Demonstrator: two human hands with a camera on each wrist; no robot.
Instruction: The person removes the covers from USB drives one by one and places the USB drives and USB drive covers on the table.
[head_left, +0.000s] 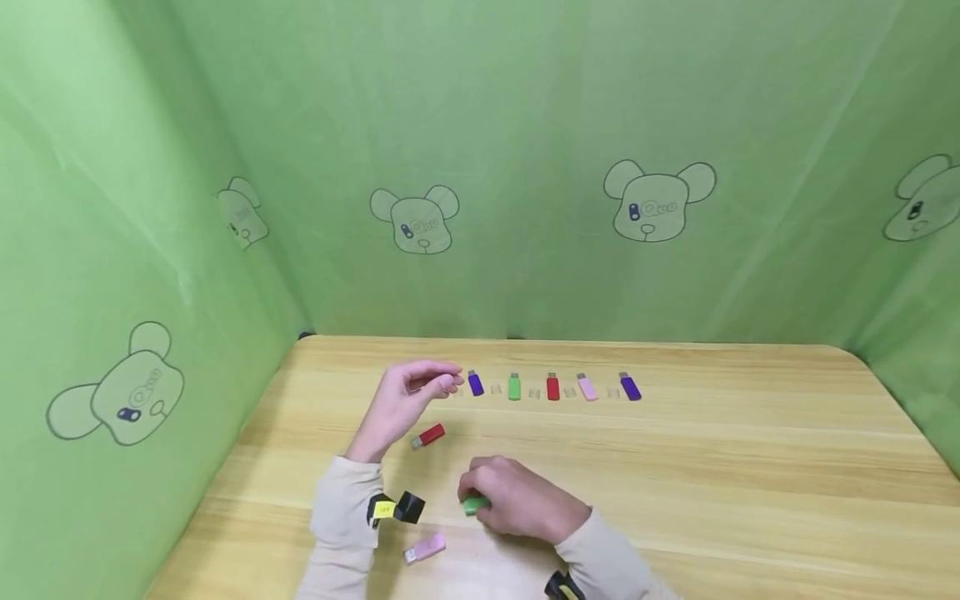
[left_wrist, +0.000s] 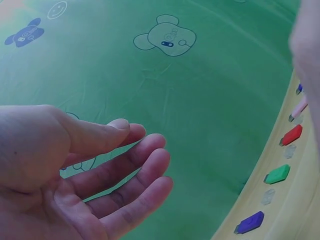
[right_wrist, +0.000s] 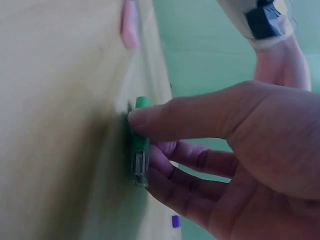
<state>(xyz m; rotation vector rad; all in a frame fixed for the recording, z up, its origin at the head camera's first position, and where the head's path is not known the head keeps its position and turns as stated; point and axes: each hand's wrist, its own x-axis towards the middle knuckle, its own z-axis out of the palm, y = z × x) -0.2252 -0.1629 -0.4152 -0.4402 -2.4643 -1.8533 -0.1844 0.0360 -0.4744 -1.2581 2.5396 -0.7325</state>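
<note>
One green USB stick (head_left: 475, 506), its plug under a clear cap (right_wrist: 140, 175), sits low at the table (head_left: 712, 467) near a pink stick (head_left: 425, 547), pinched by the right hand (head_left: 517, 500); such a narrow hold could let it twist or drop if the fingers shift. The left hand (head_left: 405, 400), loose-fingered with nothing visible in it, hovers beside a purple stick (head_left: 476, 383), which a careless sweep could knock out of its row.

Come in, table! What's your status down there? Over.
Right fingers pinching green USB stick. Left fingers look empty, near leftmost purple stick. Loose red stick and loose pink stick nearby; nothing visibly blocking.
</note>
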